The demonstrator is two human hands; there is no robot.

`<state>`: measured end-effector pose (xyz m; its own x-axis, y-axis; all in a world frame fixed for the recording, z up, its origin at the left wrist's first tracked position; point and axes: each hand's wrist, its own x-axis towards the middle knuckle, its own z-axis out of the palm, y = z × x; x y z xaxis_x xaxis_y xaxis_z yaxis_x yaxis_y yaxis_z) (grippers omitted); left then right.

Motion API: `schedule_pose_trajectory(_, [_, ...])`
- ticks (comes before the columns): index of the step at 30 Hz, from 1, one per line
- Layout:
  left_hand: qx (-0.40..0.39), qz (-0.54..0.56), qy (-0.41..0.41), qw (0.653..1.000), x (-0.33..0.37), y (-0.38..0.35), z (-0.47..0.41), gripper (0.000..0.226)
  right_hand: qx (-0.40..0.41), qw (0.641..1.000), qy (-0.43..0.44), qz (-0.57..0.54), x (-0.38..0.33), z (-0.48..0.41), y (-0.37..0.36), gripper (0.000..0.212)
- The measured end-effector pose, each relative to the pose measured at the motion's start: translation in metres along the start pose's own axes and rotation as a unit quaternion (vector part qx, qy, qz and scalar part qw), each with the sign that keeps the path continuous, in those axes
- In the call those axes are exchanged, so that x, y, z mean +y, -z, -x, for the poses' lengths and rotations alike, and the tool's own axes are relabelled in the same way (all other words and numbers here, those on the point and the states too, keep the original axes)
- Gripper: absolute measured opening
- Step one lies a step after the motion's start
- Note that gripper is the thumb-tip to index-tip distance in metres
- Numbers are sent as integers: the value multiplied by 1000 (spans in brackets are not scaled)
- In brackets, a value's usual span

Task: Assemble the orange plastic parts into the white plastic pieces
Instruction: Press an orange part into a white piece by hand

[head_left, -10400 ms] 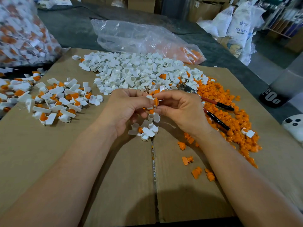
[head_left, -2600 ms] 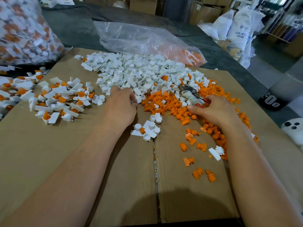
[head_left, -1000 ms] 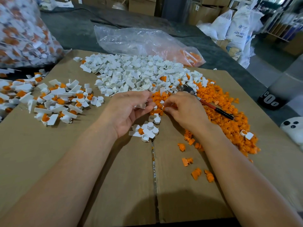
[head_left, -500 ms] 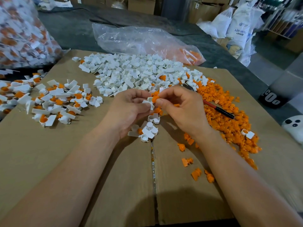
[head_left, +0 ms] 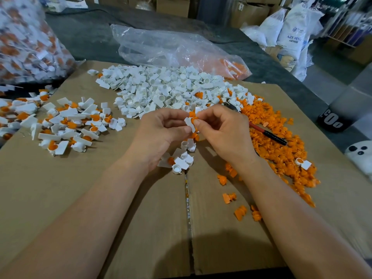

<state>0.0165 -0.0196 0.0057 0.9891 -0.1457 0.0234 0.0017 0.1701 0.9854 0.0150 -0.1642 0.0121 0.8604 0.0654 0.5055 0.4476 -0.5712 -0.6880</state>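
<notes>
Since the moment a couple of seconds earlier, when our hands worked apart at the two heaps, we had brought them together above the middle of the cardboard sheet (head_left: 80,198).

From the head view, our left hand (head_left: 161,133) pinched a white piece (head_left: 188,124) between thumb and fingers, its flat tab pointing down toward us. Our right hand (head_left: 223,131) pinched an orange part (head_left: 193,117) at the fingertips and held it against the top of that piece. We judged this to be the seating step. Fingers hid the joint, so we could not tell whether the part was pushed fully home.

The layout served the work. The white pile (head_left: 165,91) lay just beyond the left hand and the orange pile (head_left: 277,141) ran along the right, so each hand reached its own stock. Finished pieces (head_left: 68,125), white with orange showing inside, lay well apart on the left, where they would not mix back in. A small cluster of white pieces (head_left: 182,158) sat just under the hands, probably as ready stock. A red-and-black-handled tool (head_left: 267,133) lay on the orange pile, held by neither hand. Beyond the sheet, on the dark table (head_left: 84,43), lay a clear bag (head_left: 171,49) with some orange parts inside. Both heaps were large, so we judged the task far from done.
</notes>
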Motion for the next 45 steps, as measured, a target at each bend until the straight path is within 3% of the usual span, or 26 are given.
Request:
schedule_pose_trajectory(14, [-9, -79, -52, 995, 3, -6, 5, 31, -19, 998, -44, -34, 4, 1, 4, 27])
schedule_pose_trajectory(19, [-13, -66, -21, 998, 1, -8, 4, 31, -67, 996, -32, -50, 2, 5, 2, 18])
schedule_pose_trajectory(24, [-5, -23, -16, 1000, 4, -6, 4, 30, -51, 996, -7, -69, 2, 4, 1, 28])
schedule_pose_trajectory(31, [-5, -19, -11, 1000, 5, -4, 3, 19, -31, 996, 85, -18, 4, 2, 0, 25])
schedule_pose_trajectory(38, [4, 1, -4, 1000, 4, -4, 3, 15, -29, 995, 41, -83, 8, 4, -1, 35])
schedule_pose_trajectory(45, [21, -12, 24, 999, 4, -3, 1, 15, -54, 996, 44, -59, 10, 4, -1, 29])
